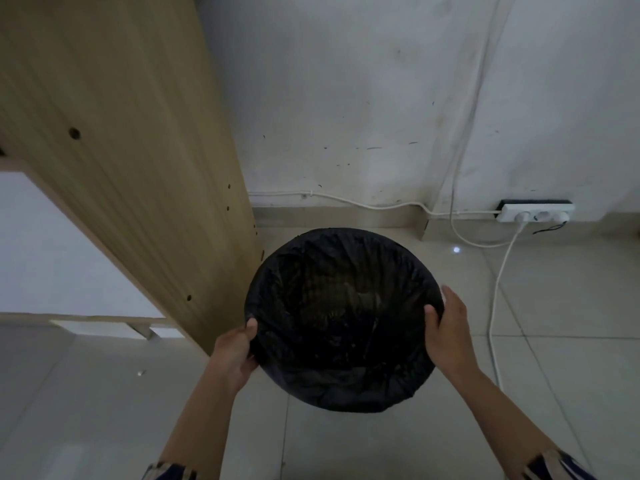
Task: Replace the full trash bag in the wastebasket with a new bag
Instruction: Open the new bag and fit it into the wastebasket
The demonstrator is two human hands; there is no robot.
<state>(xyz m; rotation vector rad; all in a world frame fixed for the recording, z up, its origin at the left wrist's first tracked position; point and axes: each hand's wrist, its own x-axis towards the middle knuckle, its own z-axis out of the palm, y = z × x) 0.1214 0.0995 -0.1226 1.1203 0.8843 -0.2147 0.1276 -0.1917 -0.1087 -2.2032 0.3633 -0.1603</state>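
The black trash bag point(343, 306) lines the round wastebasket point(349, 400), its edge folded down over the rim all the way round, and the basket stands on the tiled floor point(571, 306) just beside the wooden panel point(131, 161) and near the wall point(346, 98). The bag's mouth faces straight up at the camera, so its long axis runs down into the basket; whatever fills it is too dark to make out. The two hands sit at opposite sides of the near half of the rim, about equally close. The left hand point(235, 351) grips the rim on its side, thumb over the top edge and fingers point(251, 367) curled underneath the folded plastic. The right hand point(450, 330) clasps the other side, thumb hooked inside the mouth, the rest wrapped over the outside. With the rim lying between both hands, the next move likely peels the fold upward and inward. A power strip point(535, 212) with white cables lies by the wall, well apart
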